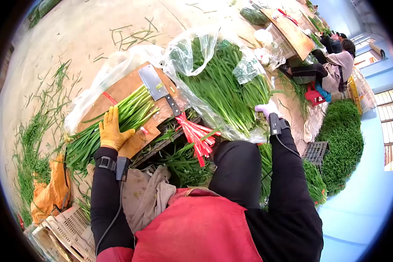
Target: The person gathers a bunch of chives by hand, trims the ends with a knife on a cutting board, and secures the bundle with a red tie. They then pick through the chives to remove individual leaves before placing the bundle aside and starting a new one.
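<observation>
Diagonally, stalks (134,108) pointing toward cleaver (153,83), left grip (112,132) splayed on them, right grip (267,108) unclear

Beside the red container (312,97), a person (341,64) is sitting. Beyond it stands a wooden table (296,37). Well apart from it lies an orange sack (51,188).

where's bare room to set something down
Bare floor shows between the plastic sheet and the loose leaves. The board has a small free patch between cleaver blade and lone red strip. Crowded: the bunch at the left hand, the heap at the right hand.
</observation>
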Tool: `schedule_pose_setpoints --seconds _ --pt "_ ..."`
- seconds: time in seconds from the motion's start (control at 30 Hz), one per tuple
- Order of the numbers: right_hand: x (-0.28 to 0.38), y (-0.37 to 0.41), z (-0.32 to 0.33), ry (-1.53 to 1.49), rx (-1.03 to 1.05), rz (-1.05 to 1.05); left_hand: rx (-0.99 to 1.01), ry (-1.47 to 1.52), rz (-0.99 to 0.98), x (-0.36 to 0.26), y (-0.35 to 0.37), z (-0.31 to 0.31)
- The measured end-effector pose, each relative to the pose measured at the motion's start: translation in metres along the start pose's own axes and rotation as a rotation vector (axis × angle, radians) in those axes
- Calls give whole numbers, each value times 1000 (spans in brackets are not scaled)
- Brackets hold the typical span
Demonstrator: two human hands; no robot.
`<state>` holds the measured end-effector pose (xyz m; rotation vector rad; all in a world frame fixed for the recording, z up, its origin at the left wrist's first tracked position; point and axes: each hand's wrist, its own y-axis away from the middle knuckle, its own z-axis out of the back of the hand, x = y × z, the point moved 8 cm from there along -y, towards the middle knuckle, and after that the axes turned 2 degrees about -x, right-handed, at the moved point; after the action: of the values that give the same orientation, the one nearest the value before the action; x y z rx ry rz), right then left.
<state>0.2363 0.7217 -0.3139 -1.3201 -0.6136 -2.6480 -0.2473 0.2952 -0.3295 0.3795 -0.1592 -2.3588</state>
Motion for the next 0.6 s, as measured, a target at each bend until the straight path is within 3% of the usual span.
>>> schedule_pose_setpoints --seconds 0.17,0.27,0.37,0.6 --pt "94 50 28 -168 15 -7 4 29 30 1 6 11" --pt "140 86 51 -278 46 130 -38 51 33 4 10 17" --pt "130 93 70 -172 37 179 -64 60 37 6 12 24" --pt "181 180 64 -357 98 244 -214 86 -75 -6 34 77"
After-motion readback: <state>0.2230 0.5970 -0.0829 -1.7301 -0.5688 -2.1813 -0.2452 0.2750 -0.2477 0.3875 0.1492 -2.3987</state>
